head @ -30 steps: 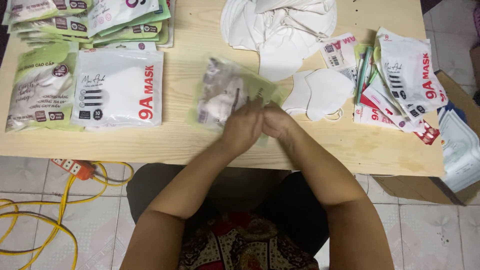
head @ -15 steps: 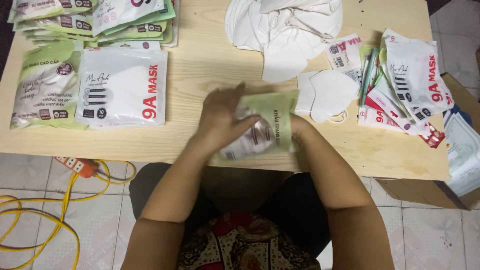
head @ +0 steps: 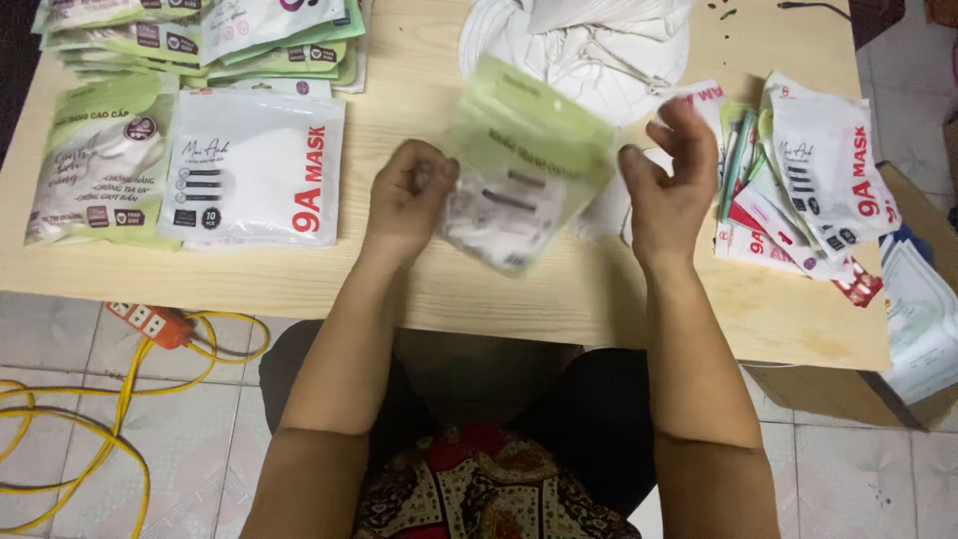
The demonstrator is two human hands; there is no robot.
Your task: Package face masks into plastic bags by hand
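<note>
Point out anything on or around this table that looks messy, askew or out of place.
The empty packets on the right lie fanned and crooked, some overhanging the table edge, unlike the squared stacks on the left. An orange power strip and loose yellow cable sprawl on the floor.

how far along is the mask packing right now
Done: filled packets lie stacked at the table's left. In hand: the left hand pinches a green pouch, blurred, with the right hand open beside it. Left: loose white masks and empty pouches wait on the right.
</note>
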